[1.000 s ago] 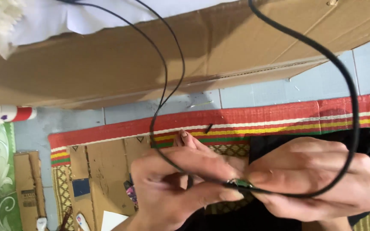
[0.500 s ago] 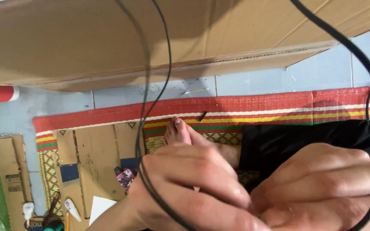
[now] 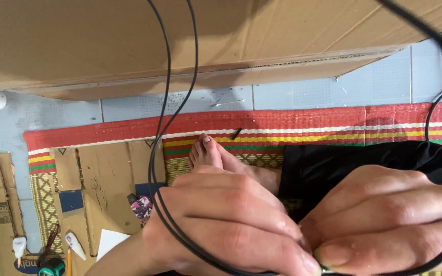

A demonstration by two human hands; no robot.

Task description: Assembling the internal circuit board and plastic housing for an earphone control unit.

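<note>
Near the bottom edge, your left hand (image 3: 226, 225) and right hand (image 3: 390, 220) meet, fingers pinched closed on the black cable (image 3: 166, 128), which loops up past the cardboard box (image 3: 180, 41). Pull hard and the slack could snag your foot (image 3: 206, 152) or slip from your grip.

Beyond my left hand (image 3: 221, 225) my bare foot (image 3: 208, 153) rests on a striped woven mat (image 3: 303, 125). Farther off, a large cardboard box (image 3: 221, 41) sits on grey floor tiles (image 3: 384, 82). Left of that hand lie flattened cardboard pieces (image 3: 103, 184).
</note>
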